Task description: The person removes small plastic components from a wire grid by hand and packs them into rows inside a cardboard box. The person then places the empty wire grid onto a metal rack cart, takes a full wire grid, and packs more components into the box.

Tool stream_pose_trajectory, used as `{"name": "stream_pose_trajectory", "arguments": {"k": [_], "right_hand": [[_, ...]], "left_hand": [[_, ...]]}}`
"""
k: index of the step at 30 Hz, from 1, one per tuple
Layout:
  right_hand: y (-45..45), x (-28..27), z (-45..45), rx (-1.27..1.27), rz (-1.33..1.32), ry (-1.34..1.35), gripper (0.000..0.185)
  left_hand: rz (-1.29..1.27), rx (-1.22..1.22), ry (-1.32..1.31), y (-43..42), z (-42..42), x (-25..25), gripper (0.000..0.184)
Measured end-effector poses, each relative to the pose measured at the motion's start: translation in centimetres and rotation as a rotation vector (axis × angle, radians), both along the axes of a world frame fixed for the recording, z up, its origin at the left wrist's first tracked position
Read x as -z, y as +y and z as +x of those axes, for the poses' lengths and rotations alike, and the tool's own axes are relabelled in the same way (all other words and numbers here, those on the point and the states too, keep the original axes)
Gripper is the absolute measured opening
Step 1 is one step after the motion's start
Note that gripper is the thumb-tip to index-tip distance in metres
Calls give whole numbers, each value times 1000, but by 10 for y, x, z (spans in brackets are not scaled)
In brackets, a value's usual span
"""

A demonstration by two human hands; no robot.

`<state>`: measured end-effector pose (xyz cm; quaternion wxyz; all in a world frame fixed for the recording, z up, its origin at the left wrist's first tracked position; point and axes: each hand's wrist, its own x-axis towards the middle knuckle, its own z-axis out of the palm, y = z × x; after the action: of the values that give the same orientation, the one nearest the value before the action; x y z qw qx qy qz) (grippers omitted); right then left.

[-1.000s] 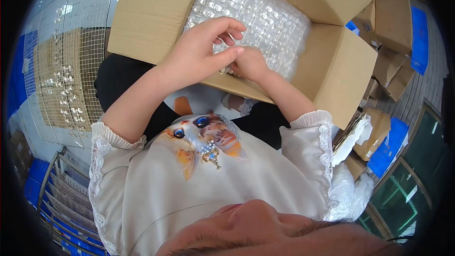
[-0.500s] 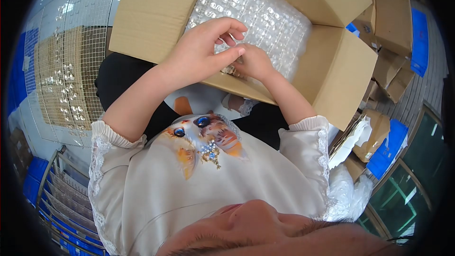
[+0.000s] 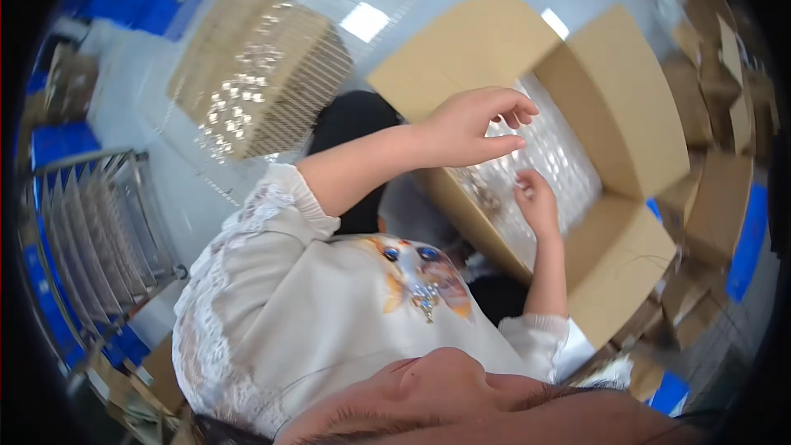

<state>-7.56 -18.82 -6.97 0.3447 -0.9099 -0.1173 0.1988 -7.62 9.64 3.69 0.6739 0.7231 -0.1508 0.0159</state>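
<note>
While the left hand (image 3: 474, 128) hangs loosely curled and apparently unladen over the open carton (image 3: 589, 124) at two o'clock, the right hand (image 3: 537, 202) sits below it, at the carton's six o'clock, fingers bent; any grip cannot be told. Clear plastic wrapping (image 3: 568, 173) lies inside. Risk: a backward elbow swing, snagging the lace sleeve (image 3: 280, 189) on the ten-o'clock wire grid (image 3: 317, 74), could dislodge glinting pieces (image 3: 235, 111).

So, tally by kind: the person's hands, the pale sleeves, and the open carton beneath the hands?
Hands: 2 (left hand, right hand)
Sleeves: 2 (left sleeve, right sleeve)
Open carton: 1
Total: 5
</note>
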Motion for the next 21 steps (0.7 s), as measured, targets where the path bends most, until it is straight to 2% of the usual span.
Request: {"name": "stream_pose_trajectory", "arguments": {"k": [2,3,5,7,10,11,15,21], "right_hand": [[14,-24,-4,152,230,58,22],[23,-31,-8,122,243,46,22],[47,-43,-21,203,438,3,17],[82,-57,-38,248,624,76,13],[115,-55,-54,227,667,112,12],[119,-53,-55,217,667,104,12],[131,-39,-57,245,657,112,14],[128,-36,-55,296,684,71,13]], "left_hand": [[-59,-149,5,33,-10,-6,34],[-48,-176,-13,53,-16,-2,34],[155,-405,65,109,-30,17,29],[424,-714,139,163,-53,40,32],[1260,-992,159,239,-91,75,28],[1255,-1004,155,251,-101,84,28],[1459,-972,423,278,-127,108,25],[1209,-934,471,294,-128,121,24]]}}
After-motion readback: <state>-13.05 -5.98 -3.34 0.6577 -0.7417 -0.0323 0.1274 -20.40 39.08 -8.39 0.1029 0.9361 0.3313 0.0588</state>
